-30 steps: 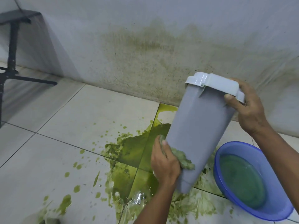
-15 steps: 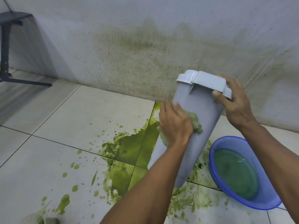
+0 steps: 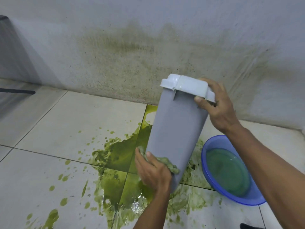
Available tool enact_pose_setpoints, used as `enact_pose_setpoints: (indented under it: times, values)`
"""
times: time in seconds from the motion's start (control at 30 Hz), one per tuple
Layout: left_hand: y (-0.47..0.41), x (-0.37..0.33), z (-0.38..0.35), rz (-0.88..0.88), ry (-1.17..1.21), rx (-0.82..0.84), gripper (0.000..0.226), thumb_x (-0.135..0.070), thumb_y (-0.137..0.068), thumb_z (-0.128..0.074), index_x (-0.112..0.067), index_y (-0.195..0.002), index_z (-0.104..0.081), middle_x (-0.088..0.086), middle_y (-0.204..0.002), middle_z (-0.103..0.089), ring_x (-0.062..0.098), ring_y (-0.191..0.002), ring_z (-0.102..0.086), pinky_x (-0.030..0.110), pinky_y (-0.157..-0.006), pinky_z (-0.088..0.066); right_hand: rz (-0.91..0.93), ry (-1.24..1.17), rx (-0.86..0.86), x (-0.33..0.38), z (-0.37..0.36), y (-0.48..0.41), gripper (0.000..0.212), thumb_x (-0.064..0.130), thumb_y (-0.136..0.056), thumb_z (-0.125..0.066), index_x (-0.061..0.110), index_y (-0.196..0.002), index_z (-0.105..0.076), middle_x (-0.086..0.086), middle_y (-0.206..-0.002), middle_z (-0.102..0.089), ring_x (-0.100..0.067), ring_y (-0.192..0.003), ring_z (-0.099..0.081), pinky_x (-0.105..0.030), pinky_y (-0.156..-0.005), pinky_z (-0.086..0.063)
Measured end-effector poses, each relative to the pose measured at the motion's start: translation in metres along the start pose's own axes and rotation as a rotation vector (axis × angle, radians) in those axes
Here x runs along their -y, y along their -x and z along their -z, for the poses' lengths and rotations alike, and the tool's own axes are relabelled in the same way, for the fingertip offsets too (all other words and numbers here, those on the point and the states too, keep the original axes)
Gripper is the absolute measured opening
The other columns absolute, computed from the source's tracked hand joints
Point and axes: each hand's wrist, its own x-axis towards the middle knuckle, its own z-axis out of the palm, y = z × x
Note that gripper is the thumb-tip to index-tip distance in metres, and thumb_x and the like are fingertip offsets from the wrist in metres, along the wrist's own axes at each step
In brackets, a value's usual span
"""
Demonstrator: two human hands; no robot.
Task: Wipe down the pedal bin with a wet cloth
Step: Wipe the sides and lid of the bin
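Seemingly mid-wipe, a tall grey plastic pedal bin (image 3: 178, 129) with a pale white lid (image 3: 188, 86) is held tilted over a green spill (image 3: 118, 154) on the cream tiled floor (image 3: 49, 129). Its lid end is leaned away toward the stained wall (image 3: 132, 47), and its base is nearer the person. Whether the base touches the floor cannot be told.

The lid rim is grasped by the right hand (image 3: 217, 109), thumb hooked on the near face and fingers wrapped behind. That grip is clenched on the bin and is judged to be steadying it. A crumpled, green-soaked wet cloth (image 3: 166, 164) is clutched in the left hand (image 3: 153, 174) and pressed against the lower part of the bin's near face, just above the base.

The bin's long axis is seen running from the cloth up and slightly right to the lid. The length of grey side open to the cloth therefore lies above and beyond the left hand's grip, toward the right hand. Any coming stroke is judged to be one drawn up along that axis, the left hand being nearer the base and the right nearer the lid.

A round blue plastic basin (image 3: 247, 201) of greenish water is set on the floor just right of the bin, where the cloth could be rinsed.
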Motion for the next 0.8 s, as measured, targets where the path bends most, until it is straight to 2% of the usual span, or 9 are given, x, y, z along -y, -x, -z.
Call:
enact_pose_setpoints:
  times: [0.07,0.17,0.3,0.43,0.53,0.63,0.7,0.77,0.8]
  values:
    - [-0.004,-0.019,-0.005,-0.01,0.036,-0.009,0.052,-0.043,-0.105,-0.028,-0.019,-0.148,-0.043,0.004,-0.147,-0.052,0.025,-0.134,-0.048,0.046,-0.108,-0.042,0.038,-0.005,-0.008,0.004,-0.004,0.007,0.062,0.059,-0.08,-0.061,0.032,-0.135,-0.052,-0.003,-0.124,-0.047,0.013,-0.108,-0.047,-0.01,-0.092,-0.04]
    - [-0.023,-0.059,-0.013,-0.088,0.114,-0.003,0.049,-0.038,-0.106,-0.031,-0.018,-0.146,-0.05,0.002,-0.146,-0.054,0.023,-0.134,-0.049,0.037,-0.109,-0.039,0.063,-0.035,-0.022,0.013,-0.011,0.018,0.06,0.055,-0.081,-0.065,0.029,-0.134,-0.055,0.0,-0.126,-0.047,0.001,-0.116,-0.05,-0.024,-0.095,-0.045]
    - [-0.06,-0.115,-0.005,0.112,0.365,0.06,0.036,-0.022,-0.106,-0.042,-0.014,-0.131,-0.067,-0.005,-0.125,-0.066,0.018,-0.118,-0.06,0.029,-0.1,-0.045,0.097,-0.008,-0.026,0.026,-0.015,0.043,0.065,0.053,-0.081,-0.067,0.025,-0.138,-0.054,-0.001,-0.132,-0.046,-0.008,-0.128,-0.046,-0.012,-0.102,-0.034]
    - [-0.103,-0.152,0.018,0.253,0.706,0.302,0.027,-0.02,-0.094,-0.054,-0.016,-0.104,-0.079,0.005,-0.114,-0.076,0.026,-0.112,-0.069,0.048,-0.103,-0.053,0.122,-0.013,-0.013,0.039,-0.025,0.076,0.067,0.05,-0.078,-0.074,0.027,-0.138,-0.055,-0.003,-0.141,-0.042,-0.018,-0.139,-0.04,-0.019,-0.11,-0.034]
    - [-0.106,-0.178,0.042,-0.031,0.371,0.606,0.027,-0.016,-0.102,-0.052,-0.023,-0.114,-0.075,-0.004,-0.119,-0.072,0.012,-0.11,-0.068,0.033,-0.099,-0.052,0.124,-0.024,-0.056,0.051,-0.033,0.098,0.068,0.05,-0.076,-0.076,0.026,-0.136,-0.057,-0.003,-0.145,-0.041,-0.017,-0.143,-0.035,-0.02,-0.113,-0.032]
    - [-0.103,-0.192,0.064,-0.326,0.086,0.804,0.029,-0.019,-0.104,-0.052,-0.024,-0.126,-0.07,-0.018,-0.116,-0.067,-0.006,-0.108,-0.059,0.015,-0.09,-0.046,0.146,-0.005,-0.125,0.063,-0.045,0.119,0.072,0.05,-0.073,-0.081,0.024,-0.137,-0.058,-0.001,-0.146,-0.044,-0.018,-0.145,-0.033,-0.032,-0.116,-0.033]
    - [-0.106,-0.193,0.067,-0.492,-0.131,0.937,0.032,-0.025,-0.104,-0.053,-0.024,-0.134,-0.065,-0.018,-0.13,-0.063,-0.003,-0.118,-0.056,0.014,-0.097,-0.04,0.159,-0.001,-0.155,0.07,-0.057,0.137,0.083,0.046,-0.069,-0.087,0.018,-0.14,-0.054,0.003,-0.149,-0.044,-0.022,-0.146,-0.034,-0.035,-0.117,-0.032]
    - [-0.103,-0.195,0.064,-0.716,-0.412,1.02,0.037,-0.025,-0.103,-0.054,-0.02,-0.139,-0.061,-0.009,-0.142,-0.058,0.01,-0.132,-0.052,0.021,-0.101,-0.037,0.145,-0.008,-0.182,0.075,-0.069,0.155,0.094,0.043,-0.064,-0.092,0.011,-0.142,-0.05,0.003,-0.153,-0.041,-0.022,-0.146,-0.035,-0.029,-0.118,-0.029]
    - [-0.098,-0.194,0.061,-0.824,-0.516,1.036,0.033,-0.02,-0.102,-0.053,-0.014,-0.133,-0.061,-0.001,-0.139,-0.061,0.021,-0.131,-0.053,0.024,-0.096,-0.037,0.136,-0.017,-0.19,0.077,-0.076,0.163,0.097,0.041,-0.062,-0.094,0.01,-0.142,-0.049,0.002,-0.155,-0.04,-0.021,-0.146,-0.036,-0.028,-0.117,-0.03]
